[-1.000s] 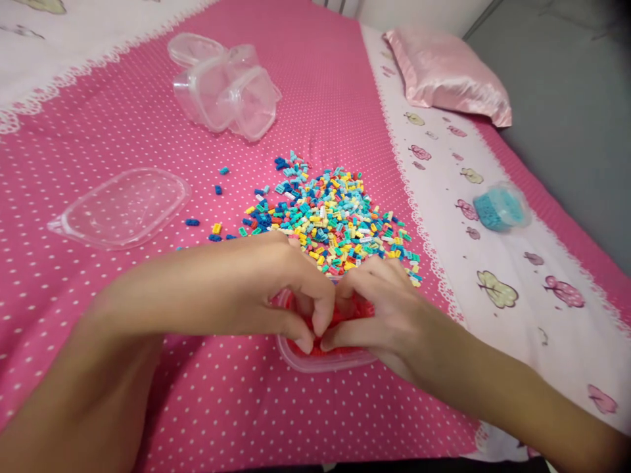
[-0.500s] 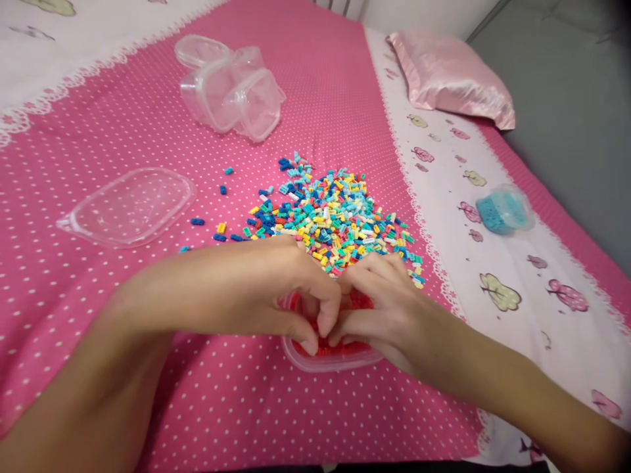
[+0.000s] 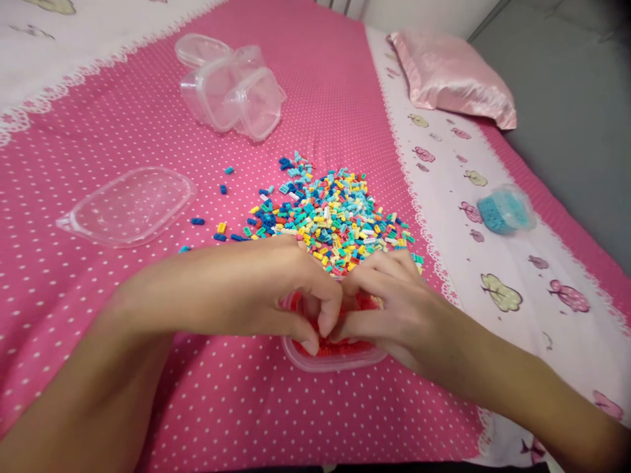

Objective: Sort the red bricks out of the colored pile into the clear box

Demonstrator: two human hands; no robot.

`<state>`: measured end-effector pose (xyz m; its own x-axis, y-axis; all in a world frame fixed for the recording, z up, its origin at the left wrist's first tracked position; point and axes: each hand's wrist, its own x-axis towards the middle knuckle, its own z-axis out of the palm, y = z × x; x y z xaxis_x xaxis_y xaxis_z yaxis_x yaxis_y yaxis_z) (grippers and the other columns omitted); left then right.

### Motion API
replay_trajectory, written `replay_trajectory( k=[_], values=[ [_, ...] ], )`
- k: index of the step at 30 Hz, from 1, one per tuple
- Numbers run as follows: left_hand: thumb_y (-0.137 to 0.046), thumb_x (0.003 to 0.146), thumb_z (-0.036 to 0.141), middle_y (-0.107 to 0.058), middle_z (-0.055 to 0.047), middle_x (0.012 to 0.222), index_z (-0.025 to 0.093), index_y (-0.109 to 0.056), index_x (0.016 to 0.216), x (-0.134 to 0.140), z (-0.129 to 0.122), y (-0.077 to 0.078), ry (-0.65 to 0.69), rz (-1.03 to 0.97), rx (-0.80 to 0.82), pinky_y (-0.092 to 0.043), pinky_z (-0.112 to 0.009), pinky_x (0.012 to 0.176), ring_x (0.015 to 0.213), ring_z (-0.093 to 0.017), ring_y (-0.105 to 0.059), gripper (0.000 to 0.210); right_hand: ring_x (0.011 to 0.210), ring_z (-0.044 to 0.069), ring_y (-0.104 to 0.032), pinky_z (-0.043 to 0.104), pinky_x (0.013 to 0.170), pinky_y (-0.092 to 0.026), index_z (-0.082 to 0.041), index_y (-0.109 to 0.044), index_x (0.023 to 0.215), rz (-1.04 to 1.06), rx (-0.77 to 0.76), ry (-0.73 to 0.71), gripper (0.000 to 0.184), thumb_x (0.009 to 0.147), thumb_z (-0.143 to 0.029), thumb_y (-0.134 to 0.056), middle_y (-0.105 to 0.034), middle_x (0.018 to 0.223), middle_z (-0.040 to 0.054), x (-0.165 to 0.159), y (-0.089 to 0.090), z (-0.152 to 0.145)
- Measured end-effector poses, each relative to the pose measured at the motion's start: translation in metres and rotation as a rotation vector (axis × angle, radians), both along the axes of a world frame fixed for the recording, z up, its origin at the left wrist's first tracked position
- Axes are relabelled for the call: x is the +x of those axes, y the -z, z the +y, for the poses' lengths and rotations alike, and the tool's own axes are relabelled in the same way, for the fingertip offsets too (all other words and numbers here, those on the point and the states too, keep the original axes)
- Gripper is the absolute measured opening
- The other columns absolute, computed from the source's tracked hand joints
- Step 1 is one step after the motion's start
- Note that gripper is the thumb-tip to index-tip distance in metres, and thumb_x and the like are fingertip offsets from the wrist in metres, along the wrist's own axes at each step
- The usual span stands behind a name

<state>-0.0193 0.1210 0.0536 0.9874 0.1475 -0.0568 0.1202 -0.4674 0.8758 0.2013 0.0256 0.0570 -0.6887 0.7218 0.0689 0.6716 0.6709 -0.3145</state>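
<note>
My left hand (image 3: 296, 289) reaches in from the left, its thumb and forefinger pinched low over a clear plastic container (image 3: 328, 363). From the right, my right hand (image 3: 389, 302) meets it there, thumb and fingers also closed, the fingertips of both hands almost touching. Whatever sits between the fingertips is too small and hidden to name. Inside the container lie red toy bricks (image 3: 340, 348), partly covered by my hands. Just beyond my hands spreads a heap of small mixed toy bricks (image 3: 335, 220) in blue, yellow, green, white and red.
A clear lid (image 3: 133, 207) lies flat at the left. Several empty clear containers (image 3: 231, 92) are grouped farther back. At the right, a container of light-blue bricks (image 3: 503, 210) rests on the pink polka-dot bedsheet's white band. A pink pillow (image 3: 453, 75) lies at the back right.
My right hand has shifted very slightly, showing a bit more of the container's inside. My left hand stays almost where it was.
</note>
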Motion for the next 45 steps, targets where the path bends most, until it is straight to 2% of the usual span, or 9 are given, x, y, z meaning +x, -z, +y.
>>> replay_trajectory(
  k=[4, 9, 13, 20, 25, 33, 37, 42, 45],
  values=[
    [-0.072, 0.085, 0.005, -0.075, 0.004, 0.083, 0.02, -0.072, 0.084, 0.0006, 0.0002, -0.0004, 0.0, -0.021, -0.014, -0.047, -0.014, 0.066, 0.073, -0.008, -0.068, 0.015, 0.085, 0.019, -0.05, 0.039, 0.078, -0.026, -0.024, -0.075, 0.094, 0.026, 0.001, -0.053, 0.041, 0.107, -0.016, -0.037, -0.069, 0.087, 0.002, -0.0028, -0.0021, -0.0038],
    [-0.071, 0.086, 0.006, -0.075, 0.004, 0.084, 0.022, -0.074, 0.087, -0.0003, 0.0008, -0.0005, -0.006, -0.029, -0.025, -0.047, -0.014, 0.066, 0.075, -0.009, -0.069, 0.016, 0.079, 0.018, -0.052, 0.039, 0.075, -0.024, -0.021, -0.072, 0.085, 0.044, 0.029, -0.052, 0.043, 0.109, -0.021, -0.036, -0.074, 0.082, -0.0004, -0.0078, -0.0017, -0.0056],
    [-0.072, 0.085, 0.006, -0.075, 0.004, 0.083, 0.023, -0.075, 0.088, -0.0002, 0.0012, -0.0009, -0.012, -0.025, -0.01, -0.046, -0.014, 0.065, 0.074, -0.009, -0.068, 0.018, 0.083, 0.018, -0.055, 0.039, 0.077, -0.024, -0.022, -0.071, 0.088, 0.063, -0.048, -0.043, 0.042, 0.109, -0.022, -0.035, -0.074, 0.086, -0.0015, -0.0056, -0.0008, -0.0064],
    [-0.068, 0.086, 0.003, -0.075, 0.004, 0.082, 0.021, -0.074, 0.086, 0.0005, 0.0003, -0.0007, -0.025, -0.037, -0.019, -0.045, -0.014, 0.062, 0.071, -0.008, -0.068, 0.019, 0.092, 0.018, -0.06, 0.04, 0.086, -0.028, -0.027, -0.071, 0.094, 0.078, -0.286, 0.016, 0.035, 0.102, -0.008, -0.044, -0.076, 0.1, -0.0023, -0.001, -0.0057, -0.0074],
    [-0.067, 0.085, 0.0, -0.075, 0.004, 0.082, 0.022, -0.074, 0.087, 0.0009, 0.0002, -0.0003, -0.018, -0.043, -0.016, -0.045, -0.013, 0.062, 0.072, -0.008, -0.068, 0.023, 0.09, 0.017, -0.062, 0.037, 0.084, -0.031, -0.028, -0.072, 0.096, 0.079, -0.324, 0.065, 0.014, 0.096, -0.016, -0.063, -0.076, 0.097, -0.0039, -0.0038, -0.0056, -0.0071],
    [-0.072, 0.085, 0.006, -0.075, 0.004, 0.082, 0.021, -0.075, 0.087, 0.0015, 0.0001, -0.0014, -0.034, 0.004, 0.018, -0.045, -0.015, 0.063, 0.073, -0.009, -0.068, 0.016, 0.099, 0.016, -0.063, 0.035, 0.09, -0.031, -0.028, -0.07, 0.098, 0.126, -0.415, 0.05, 0.021, 0.093, -0.008, -0.063, -0.075, 0.101, -0.005, -0.0037, -0.0045, -0.0042],
    [-0.071, 0.086, 0.007, -0.074, 0.004, 0.082, 0.02, -0.074, 0.086, 0.0009, 0.0001, -0.0005, -0.025, -0.002, 0.03, -0.046, -0.015, 0.064, 0.072, -0.008, -0.068, 0.013, 0.095, 0.015, -0.063, 0.034, 0.086, -0.032, -0.028, -0.071, 0.093, 0.161, -0.423, 0.045, 0.023, 0.091, -0.007, -0.063, -0.074, 0.098, -0.0051, -0.0002, -0.0007, -0.0023],
    [-0.07, 0.086, 0.006, -0.075, 0.003, 0.083, 0.02, -0.074, 0.087, 0.0002, 0.0001, -0.0005, -0.019, -0.003, 0.007, -0.046, -0.014, 0.063, 0.072, -0.008, -0.068, 0.015, 0.086, 0.014, -0.062, 0.036, 0.088, -0.029, -0.03, -0.073, 0.088, 0.186, -0.406, 0.079, 0.022, 0.091, -0.008, -0.067, -0.073, 0.084, -0.0076, -0.0004, 0.0032, -0.0018],
    [-0.07, 0.087, 0.006, -0.075, 0.004, 0.084, 0.021, -0.074, 0.087, 0.0003, 0.0002, -0.0001, -0.01, 0.012, 0.006, -0.046, -0.014, 0.063, 0.072, -0.008, -0.068, 0.015, 0.085, 0.013, -0.062, 0.035, 0.087, -0.029, -0.029, -0.072, 0.087, 0.203, -0.411, 0.085, 0.022, 0.09, -0.007, -0.067, -0.072, 0.085, -0.0079, -0.0024, 0.0029, -0.0021]
  ],
)
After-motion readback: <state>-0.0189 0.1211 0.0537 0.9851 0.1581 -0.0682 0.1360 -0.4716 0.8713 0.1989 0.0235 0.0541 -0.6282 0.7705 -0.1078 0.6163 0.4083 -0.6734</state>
